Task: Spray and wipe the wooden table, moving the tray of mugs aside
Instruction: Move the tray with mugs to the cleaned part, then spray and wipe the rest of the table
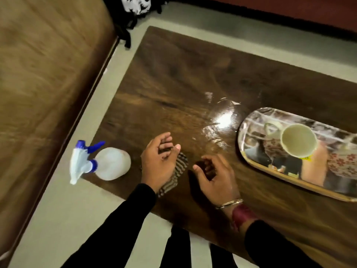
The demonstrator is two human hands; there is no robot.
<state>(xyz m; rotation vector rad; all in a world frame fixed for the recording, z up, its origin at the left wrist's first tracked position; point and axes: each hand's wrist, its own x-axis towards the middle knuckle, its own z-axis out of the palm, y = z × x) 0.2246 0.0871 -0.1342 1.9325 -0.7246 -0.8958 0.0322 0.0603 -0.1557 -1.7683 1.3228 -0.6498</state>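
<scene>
A dark wooden table (173, 74) fills the middle of the head view. A white spray bottle (108, 163) with a blue and white trigger stands at its near left corner. A striped cloth (178, 171) lies on the wood, partly under my left hand (160, 161), whose fingers are loosely curled just above it. My right hand (214, 175) hovers beside the cloth, fingers apart, holding nothing. A shiny oval tray (257, 169) sits at the right with one pale mug (298, 141) in sight. A wet, glossy patch (222, 117) lies left of the tray.
A brown bed or couch surface (44, 74) runs along the left, across a strip of pale floor (58, 219). A black and white object (135, 6) sits at the top beyond the table's far corner. The tray continues past the right edge.
</scene>
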